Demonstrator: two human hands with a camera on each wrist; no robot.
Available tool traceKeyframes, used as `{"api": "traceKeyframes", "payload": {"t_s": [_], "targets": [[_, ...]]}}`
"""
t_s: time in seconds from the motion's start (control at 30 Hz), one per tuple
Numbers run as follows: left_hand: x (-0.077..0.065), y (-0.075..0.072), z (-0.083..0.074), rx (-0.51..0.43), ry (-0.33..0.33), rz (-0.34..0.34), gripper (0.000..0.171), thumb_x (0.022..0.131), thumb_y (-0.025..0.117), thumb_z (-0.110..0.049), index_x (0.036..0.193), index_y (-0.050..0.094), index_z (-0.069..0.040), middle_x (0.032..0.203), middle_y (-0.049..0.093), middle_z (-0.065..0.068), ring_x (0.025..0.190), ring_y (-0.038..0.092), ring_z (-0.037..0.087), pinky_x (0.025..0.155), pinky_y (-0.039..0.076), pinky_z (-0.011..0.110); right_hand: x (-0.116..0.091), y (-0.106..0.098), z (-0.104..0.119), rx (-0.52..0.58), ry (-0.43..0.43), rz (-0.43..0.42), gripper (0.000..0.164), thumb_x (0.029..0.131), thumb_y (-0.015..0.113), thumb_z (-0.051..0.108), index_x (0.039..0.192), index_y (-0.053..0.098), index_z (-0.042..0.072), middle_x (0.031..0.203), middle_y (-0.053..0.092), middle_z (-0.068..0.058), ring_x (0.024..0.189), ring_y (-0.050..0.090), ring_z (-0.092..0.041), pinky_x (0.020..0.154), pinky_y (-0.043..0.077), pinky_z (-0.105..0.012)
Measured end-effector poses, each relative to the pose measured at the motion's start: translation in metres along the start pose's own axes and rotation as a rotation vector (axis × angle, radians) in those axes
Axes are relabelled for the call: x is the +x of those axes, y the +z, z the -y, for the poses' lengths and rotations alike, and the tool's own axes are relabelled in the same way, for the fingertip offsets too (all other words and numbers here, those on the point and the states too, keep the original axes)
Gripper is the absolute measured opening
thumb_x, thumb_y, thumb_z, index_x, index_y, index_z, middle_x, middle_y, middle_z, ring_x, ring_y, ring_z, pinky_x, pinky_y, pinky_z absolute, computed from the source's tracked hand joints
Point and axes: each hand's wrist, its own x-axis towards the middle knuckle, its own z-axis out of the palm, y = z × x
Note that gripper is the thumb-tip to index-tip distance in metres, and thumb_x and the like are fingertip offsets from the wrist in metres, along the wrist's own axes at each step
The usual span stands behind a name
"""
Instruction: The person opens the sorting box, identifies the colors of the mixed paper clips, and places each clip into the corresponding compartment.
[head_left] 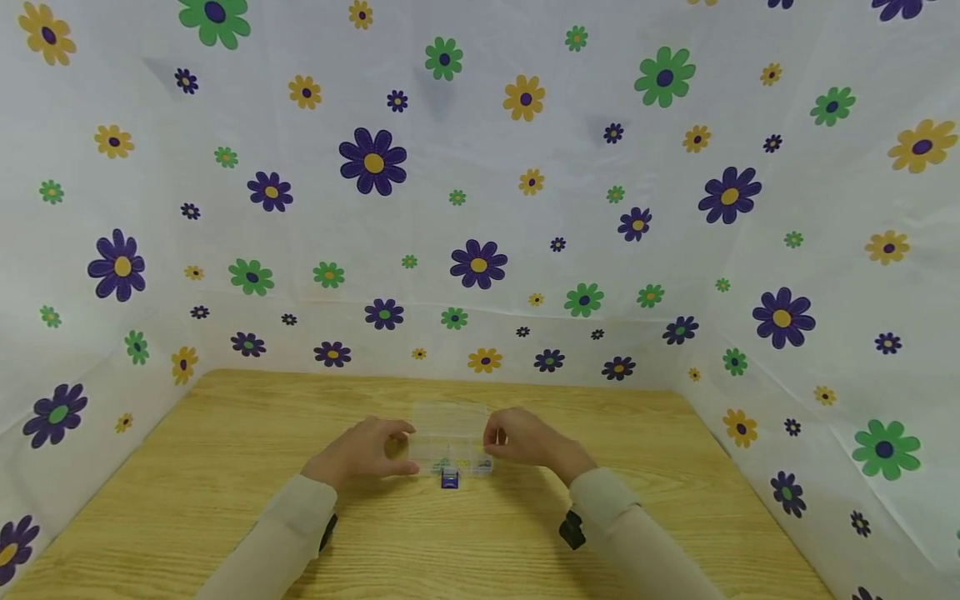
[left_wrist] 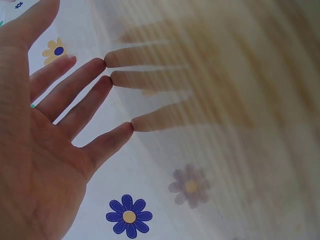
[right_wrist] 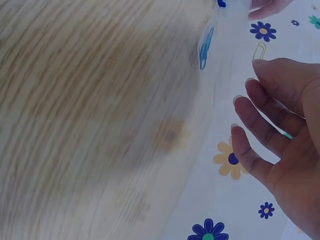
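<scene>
A clear plastic box [head_left: 431,454] with compartments stands on the table, its transparent lid [head_left: 450,419] raised at the back. Green paper clips [head_left: 441,464], yellow paper clips [head_left: 462,463] and blue paper clips [right_wrist: 206,48] lie in its front compartments. A small blue piece [head_left: 449,478] shows at the box's front. At the right side of the box, my right hand [head_left: 521,437] pinches a yellow paper clip [right_wrist: 259,50] at the thumb tip; the index finger is mostly hidden. My left hand [head_left: 363,450] is beside the box's left side, its fingers extended and spread [left_wrist: 75,97].
The wood-grain table [head_left: 247,467] extends around the box. A white sheet with printed flowers [head_left: 420,225] encloses the back and both sides. Dark wrist straps [head_left: 572,530] show below the sleeves.
</scene>
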Motion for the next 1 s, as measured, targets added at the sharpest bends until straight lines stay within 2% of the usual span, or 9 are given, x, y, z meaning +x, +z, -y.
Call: {"api": "traceKeyframes", "payload": {"t_s": [0.27,0.53,1.0], "targets": [[0.000,0.001,0.001,-0.002,0.008,0.002,0.074,0.083,0.081,-0.055,0.133,0.066,-0.003,0.124,0.074,0.016,0.118,0.067,0.035,0.109,0.049,0.058,0.007,0.007,0.007,0.015,-0.015,0.000,0.007,0.095,0.073,0.011,0.088,0.074,0.012,0.089,0.071,0.001,0.077,0.058,-0.005,0.071,0.051,-0.019],[-0.001,0.002,-0.001,-0.002,-0.032,0.004,0.072,0.082,0.082,-0.055,0.133,0.067,-0.006,0.124,0.074,0.014,0.119,0.066,0.033,0.110,0.049,0.057,0.014,0.013,0.014,-0.030,-0.011,0.006,0.009,0.095,0.073,0.013,0.086,0.075,0.014,0.087,0.072,0.002,0.073,0.056,-0.003,0.067,0.050,-0.019],[-0.001,0.000,-0.001,-0.008,-0.011,-0.006,0.074,0.082,0.082,-0.055,0.132,0.066,-0.004,0.125,0.073,0.015,0.118,0.067,0.033,0.108,0.050,0.056,0.015,0.016,0.015,-0.045,-0.020,0.027,0.010,0.096,0.072,0.012,0.089,0.078,0.014,0.091,0.072,0.001,0.074,0.059,-0.004,0.068,0.052,-0.021]]}}
